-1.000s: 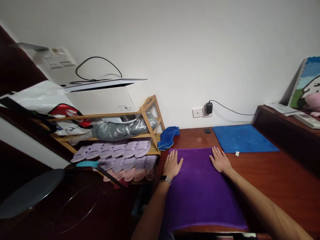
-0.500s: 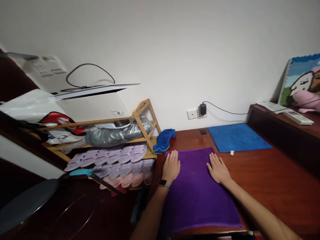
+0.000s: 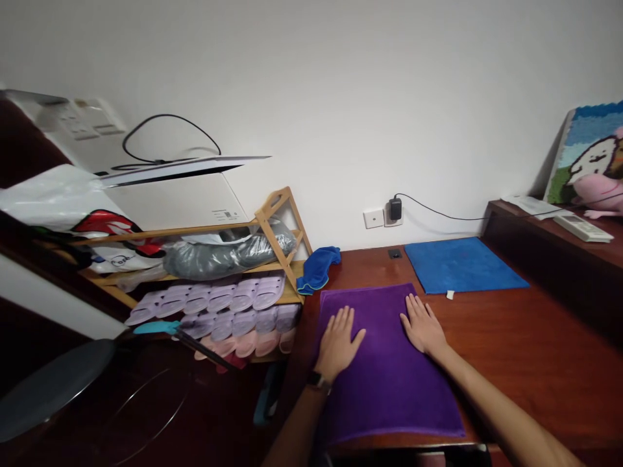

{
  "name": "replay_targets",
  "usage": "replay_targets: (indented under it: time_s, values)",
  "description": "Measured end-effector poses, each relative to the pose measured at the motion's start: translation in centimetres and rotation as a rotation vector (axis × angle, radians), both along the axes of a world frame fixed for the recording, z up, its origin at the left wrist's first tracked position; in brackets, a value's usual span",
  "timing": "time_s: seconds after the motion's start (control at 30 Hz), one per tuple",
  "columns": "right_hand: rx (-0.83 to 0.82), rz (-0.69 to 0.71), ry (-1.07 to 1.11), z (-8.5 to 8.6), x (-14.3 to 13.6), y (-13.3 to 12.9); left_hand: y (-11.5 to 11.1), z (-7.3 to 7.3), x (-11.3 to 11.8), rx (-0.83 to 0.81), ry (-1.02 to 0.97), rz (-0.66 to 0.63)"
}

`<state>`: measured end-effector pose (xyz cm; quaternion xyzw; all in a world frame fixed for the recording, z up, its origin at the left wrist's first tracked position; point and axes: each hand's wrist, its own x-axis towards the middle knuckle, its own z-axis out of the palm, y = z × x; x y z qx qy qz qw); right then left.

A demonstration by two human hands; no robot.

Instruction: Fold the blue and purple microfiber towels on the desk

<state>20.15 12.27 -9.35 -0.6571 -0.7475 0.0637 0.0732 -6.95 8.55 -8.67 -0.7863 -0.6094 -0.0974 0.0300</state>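
A purple towel [image 3: 384, 376] lies spread flat on the brown wooden desk [image 3: 535, 363], reaching close to its front edge. My left hand [image 3: 339, 344] rests palm down on the towel's left part, thumb spread away from the fingers. On the far right edge of the towel lies my right hand [image 3: 422, 326], flat, with its fingers stretched out. Neither hand grasps anything. Beyond the towel to the right, a blue cloth [image 3: 462, 264] is laid flat with a small white tag at its near edge. A crumpled blue cloth [image 3: 318, 268] sits at the desk's far left corner.
Left of the desk stands a wooden rack [image 3: 278, 240] with several lilac and pink slippers [image 3: 221, 297], plastic-wrapped items and a white box [image 3: 180, 201]. A black plug [image 3: 395, 209] with a cable is in the wall socket. A remote [image 3: 583, 227] lies on the raised shelf at right.
My left hand has slid slightly nearer and inward on the towel, its thumb now spread. My right hand stays at the right edge. The view has shifted slightly.
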Motion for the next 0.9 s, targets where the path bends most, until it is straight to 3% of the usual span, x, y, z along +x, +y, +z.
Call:
replay_targets:
  time_s: [0.07,0.17,0.27,0.43,0.57,0.63,0.73,0.83,0.9]
  values:
    - [-0.008,0.004,0.002,0.2,-0.1,0.1,-0.8,-0.2,-3.6,0.014,0.022,0.057]
    - [-0.008,-0.006,-0.016,0.7,-0.1,0.0,-1.5,-0.4,-5.8,0.015,0.035,0.085]
    - [0.049,-0.013,-0.036,0.5,0.0,-1.4,-1.6,-0.8,-5.4,0.033,0.027,0.091]
    - [0.108,0.006,0.008,-2.0,0.5,-6.7,-1.4,-1.0,-5.2,0.071,0.008,0.081]
    - [0.079,-0.015,0.016,-2.7,0.5,-9.4,-1.6,0.5,-5.2,0.069,0.036,0.074]
    - [0.065,-0.018,0.014,-2.4,0.4,-9.5,-2.1,1.7,-3.6,0.084,0.062,0.039]
    - [0.071,-0.014,0.027,-2.1,0.3,-9.3,-3.6,2.8,1.6,0.097,0.032,-0.07]
    - [0.064,-0.016,0.031,-2.1,0.5,-9.2,-5.3,2.2,8.2,0.064,-0.077,-0.209]
    - [0.053,-0.007,0.022,-2.1,0.6,-9.2,-6.3,1.4,11.2,0.045,-0.131,-0.246]
